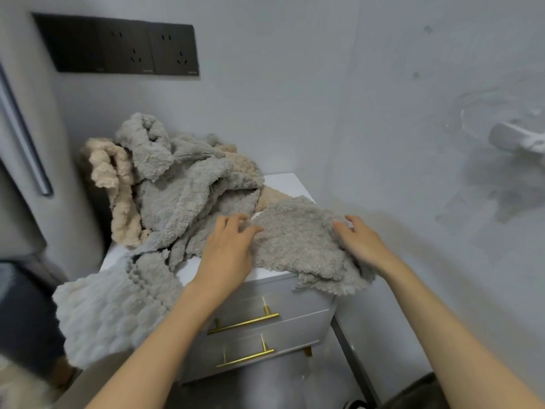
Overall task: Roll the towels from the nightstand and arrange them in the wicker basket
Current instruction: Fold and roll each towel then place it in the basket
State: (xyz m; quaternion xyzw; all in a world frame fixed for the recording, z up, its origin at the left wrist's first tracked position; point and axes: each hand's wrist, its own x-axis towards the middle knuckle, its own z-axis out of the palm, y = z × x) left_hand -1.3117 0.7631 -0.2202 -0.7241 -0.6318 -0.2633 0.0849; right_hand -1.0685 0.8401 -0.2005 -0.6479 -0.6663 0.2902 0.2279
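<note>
Pale grey walls close in a corner where a white nightstand (pixel 283 182) stands, its two drawers fitted with gold bar handles (pixel 244 322). A black socket panel (pixel 118 48) sits high on the wall at the left, and a white fixture (pixel 516 140), too blurred to name, juts from the wall at the right.

Your towels are all on the nightstand. A rumpled heap of grey towels (pixel 182 184) covers the back and left of the top, with a beige towel (pixel 115 178) bunched against its left side and a beige corner showing from beneath it near the middle. A lighter grey towel (pixel 109 308) hangs off the front left corner, down past the drawers. The grey towel (pixel 298 243) under your hands lies spread across the front right of the top, its near edge drooping over the upper drawer.

Your left hand (pixel 230 246) rests palm down on that towel's left part, fingers spread and only lightly bent. Your right hand (pixel 364 240) lies on its right edge, fingers relaxed and pointing inward. The two hands are well apart, with the towel's open middle between them. Neither hand visibly pinches the cloth.
</note>
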